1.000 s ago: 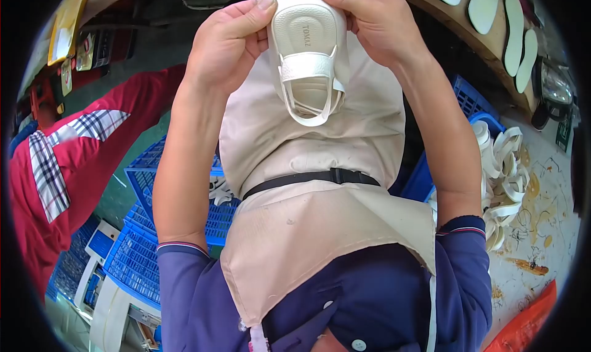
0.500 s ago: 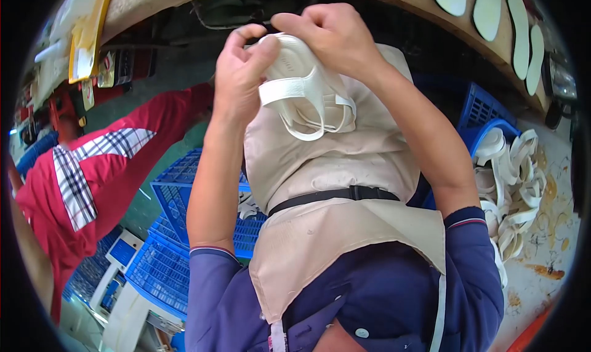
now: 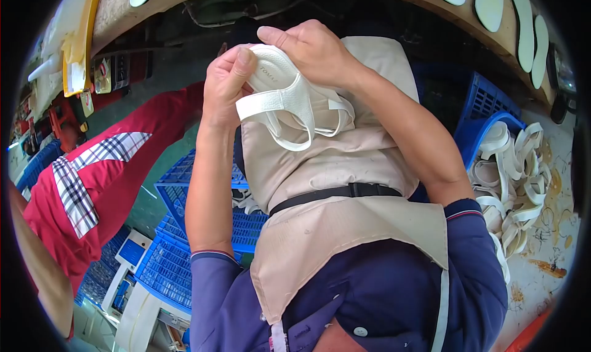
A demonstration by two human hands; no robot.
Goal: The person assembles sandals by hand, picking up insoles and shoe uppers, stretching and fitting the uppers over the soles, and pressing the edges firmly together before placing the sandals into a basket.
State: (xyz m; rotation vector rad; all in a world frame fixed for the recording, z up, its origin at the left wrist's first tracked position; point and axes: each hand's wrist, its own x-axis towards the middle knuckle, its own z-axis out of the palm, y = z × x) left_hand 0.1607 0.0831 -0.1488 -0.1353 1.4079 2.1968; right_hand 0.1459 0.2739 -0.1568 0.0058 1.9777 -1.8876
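Note:
A white strappy sandal [image 3: 288,100] is held above my lap, its insole turned up and small lettering visible near the rounded end. My left hand [image 3: 229,75] is closed on the sandal's left edge, with the thumb pressed on the insole. On the other side, my right hand [image 3: 317,53] is closed against the sandal, thumb by the rounded end's edge; its other fingertips are hidden. The sandal's straps hang toward me over my beige apron [image 3: 345,149].
White insoles [image 3: 490,7] lie along the bench edge [image 3: 425,13] ahead. To my right, white sandals [image 3: 508,173] are piled by a blue crate [image 3: 486,109]. Blue crates [image 3: 163,266] stand at my left, near a person in red [image 3: 117,167].
Both hands have brought the sandal slightly nearer and to the left. More of the insole lettering shows. The person in red has shifted an arm a little.

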